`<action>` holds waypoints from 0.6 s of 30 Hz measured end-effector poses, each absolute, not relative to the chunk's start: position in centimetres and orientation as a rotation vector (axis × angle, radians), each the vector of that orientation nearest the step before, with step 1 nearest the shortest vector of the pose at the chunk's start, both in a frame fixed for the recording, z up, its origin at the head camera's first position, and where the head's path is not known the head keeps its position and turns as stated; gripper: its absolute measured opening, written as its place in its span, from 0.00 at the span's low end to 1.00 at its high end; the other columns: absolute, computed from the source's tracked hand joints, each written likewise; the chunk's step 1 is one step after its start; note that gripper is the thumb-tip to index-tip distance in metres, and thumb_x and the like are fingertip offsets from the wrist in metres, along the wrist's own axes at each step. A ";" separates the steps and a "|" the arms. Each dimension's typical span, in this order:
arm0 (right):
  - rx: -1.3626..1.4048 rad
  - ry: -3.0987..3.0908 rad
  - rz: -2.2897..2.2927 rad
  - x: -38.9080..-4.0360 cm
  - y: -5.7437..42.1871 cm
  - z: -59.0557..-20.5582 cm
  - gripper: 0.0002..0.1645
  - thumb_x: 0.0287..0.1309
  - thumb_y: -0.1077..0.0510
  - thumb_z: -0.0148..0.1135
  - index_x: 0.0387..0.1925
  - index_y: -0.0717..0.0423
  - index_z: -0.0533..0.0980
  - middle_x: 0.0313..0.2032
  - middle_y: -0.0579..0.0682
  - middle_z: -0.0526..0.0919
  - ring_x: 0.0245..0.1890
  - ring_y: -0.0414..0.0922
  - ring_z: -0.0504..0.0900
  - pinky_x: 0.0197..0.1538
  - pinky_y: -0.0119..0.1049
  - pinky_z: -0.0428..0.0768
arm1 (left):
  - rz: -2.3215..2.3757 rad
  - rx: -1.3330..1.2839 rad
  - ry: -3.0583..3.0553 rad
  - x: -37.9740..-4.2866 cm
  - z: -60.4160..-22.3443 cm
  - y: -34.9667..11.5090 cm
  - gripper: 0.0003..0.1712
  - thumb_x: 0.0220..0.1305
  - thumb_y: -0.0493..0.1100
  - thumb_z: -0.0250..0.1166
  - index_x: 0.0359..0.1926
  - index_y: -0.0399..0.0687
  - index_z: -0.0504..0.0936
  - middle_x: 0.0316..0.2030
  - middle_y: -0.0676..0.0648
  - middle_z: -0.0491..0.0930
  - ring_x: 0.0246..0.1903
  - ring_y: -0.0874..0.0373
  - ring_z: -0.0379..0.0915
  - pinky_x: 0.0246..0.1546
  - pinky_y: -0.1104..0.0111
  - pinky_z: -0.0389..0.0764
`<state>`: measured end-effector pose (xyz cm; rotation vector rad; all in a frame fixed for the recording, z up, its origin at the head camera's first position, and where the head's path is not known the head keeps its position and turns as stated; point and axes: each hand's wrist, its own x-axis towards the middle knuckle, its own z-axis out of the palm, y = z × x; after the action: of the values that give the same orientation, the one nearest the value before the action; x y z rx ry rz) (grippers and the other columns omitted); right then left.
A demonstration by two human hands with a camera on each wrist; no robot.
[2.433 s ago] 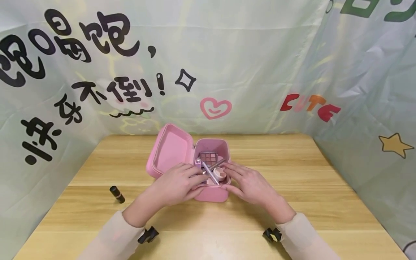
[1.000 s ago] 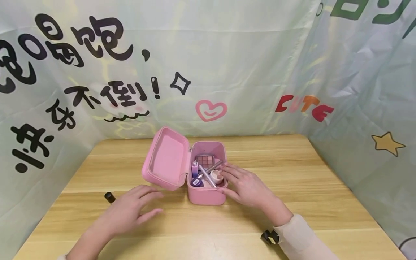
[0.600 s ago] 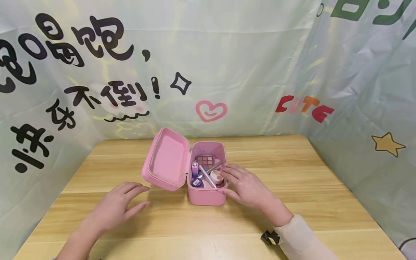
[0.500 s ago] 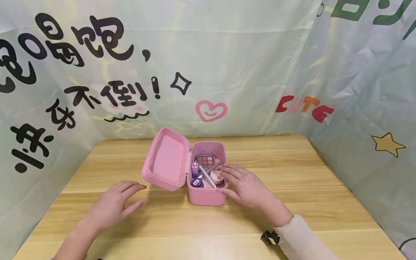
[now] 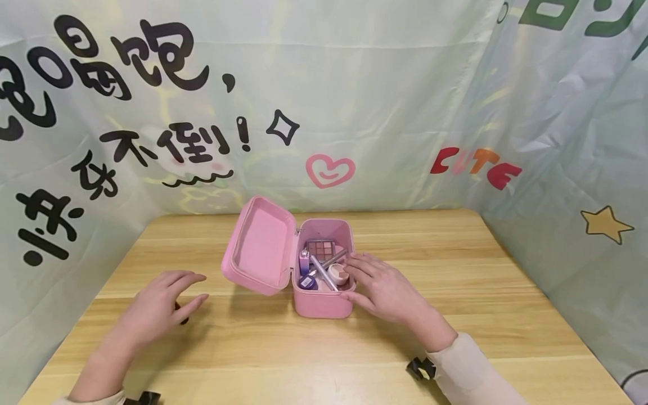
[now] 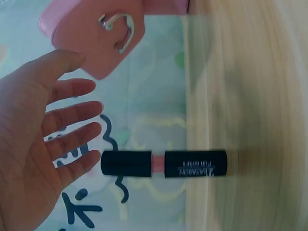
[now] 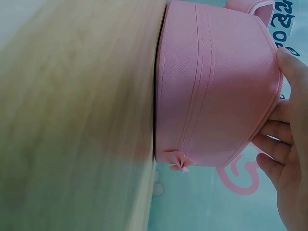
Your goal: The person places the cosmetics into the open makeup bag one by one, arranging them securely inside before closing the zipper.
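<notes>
A pink makeup case (image 5: 323,305) stands on the table, its lid (image 5: 264,247) swung out to the left. My right hand (image 5: 392,289) holds its near right corner, thumb at the front rim and fingers over the right rim. Inside lie an eyeshadow palette (image 5: 321,247), a slim silvery tube (image 5: 324,273), a round pale compact (image 5: 338,274), a purple tube (image 5: 304,262) and a dark blue round-capped item (image 5: 307,282). At the left, my left hand (image 5: 154,309) hovers with spread, relaxed fingers beside an upright black lipstick (image 6: 192,163), mostly hidden behind the hand in the head view.
The wooden table (image 5: 283,360) ends at a printed cloth backdrop (image 5: 395,101) behind and on both sides. A metal-ended handle (image 6: 122,29) shows on the lid's outer side. The open lid stands between the left hand and the case body.
My left hand has left the case's interior and moved left across the table to the lipstick, its fingers holding nothing. The right hand has stayed at the case's rim.
</notes>
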<state>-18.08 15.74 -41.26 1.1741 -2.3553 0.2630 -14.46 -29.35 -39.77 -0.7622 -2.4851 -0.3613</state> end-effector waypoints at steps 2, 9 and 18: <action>1.172 -2.354 0.264 -18.1 15.8 -41.3 0.42 0.70 0.31 0.37 0.53 0.62 0.79 0.57 0.58 0.79 0.60 0.56 0.75 0.69 0.50 0.65 | -0.367 -0.731 -2.512 -14.6 -39.8 -29.8 0.23 0.49 0.43 0.75 0.47 0.45 0.82 0.43 0.44 0.80 0.45 0.42 0.76 0.44 0.46 0.79; 1.167 -2.345 0.274 -18.0 15.7 -41.3 0.42 0.70 0.31 0.37 0.53 0.62 0.79 0.57 0.58 0.79 0.60 0.56 0.75 0.69 0.50 0.65 | -0.375 -0.681 -2.610 -15.0 -40.3 -31.3 0.26 0.49 0.43 0.77 0.50 0.42 0.81 0.44 0.40 0.79 0.46 0.38 0.74 0.47 0.45 0.75; 1.163 -2.354 0.282 -18.1 15.7 -41.3 0.42 0.70 0.31 0.38 0.55 0.62 0.78 0.56 0.59 0.79 0.60 0.57 0.75 0.69 0.50 0.65 | -0.394 -0.575 -2.820 -14.8 -40.0 -32.7 0.26 0.56 0.48 0.73 0.53 0.41 0.80 0.48 0.38 0.79 0.49 0.35 0.75 0.50 0.41 0.75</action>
<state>-18.13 15.72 -41.33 1.1626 -2.3540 0.2822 -14.81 -32.73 -39.98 -0.5749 -2.8196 -0.3938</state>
